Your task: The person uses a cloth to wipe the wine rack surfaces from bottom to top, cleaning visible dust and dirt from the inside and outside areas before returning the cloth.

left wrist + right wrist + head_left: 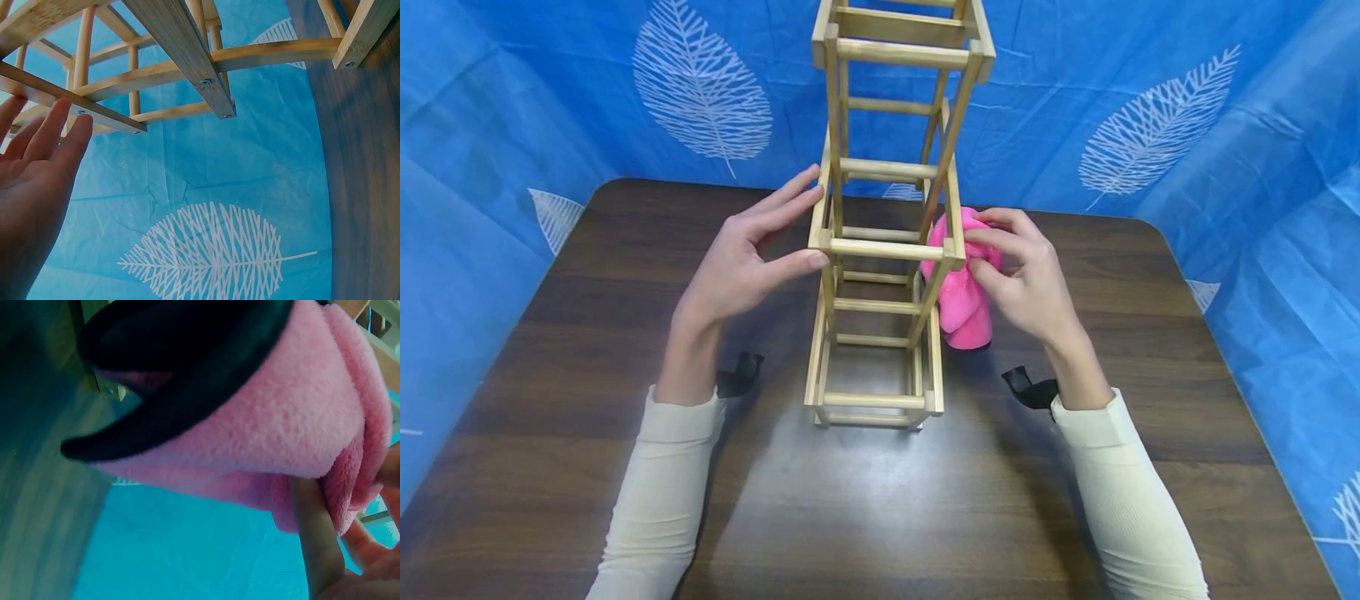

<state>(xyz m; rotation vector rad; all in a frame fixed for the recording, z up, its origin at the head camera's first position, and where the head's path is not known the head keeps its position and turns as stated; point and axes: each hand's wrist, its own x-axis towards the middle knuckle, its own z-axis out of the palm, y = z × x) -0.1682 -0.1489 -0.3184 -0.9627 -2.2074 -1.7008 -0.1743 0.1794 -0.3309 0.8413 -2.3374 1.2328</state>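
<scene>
One wooden rack (887, 250), one pink plush cloth (961, 304) and one wood-grain table (865, 517) are in view, with one left hand (733, 254), one right hand (1036, 279), two cream sleeves (658, 492) and two black straps (741, 377). At least six white leaf prints (703, 92) show.

The left arm (658, 492) reaches up from the bottom left of the head view, the right arm (1131, 500) from the bottom right. The left hand (737, 250), left of centre, holds its fingers nearly straight, thumb apart below them. The right hand (1030, 279), right of centre, bends fingers and thumb inward in a pinch.
</scene>
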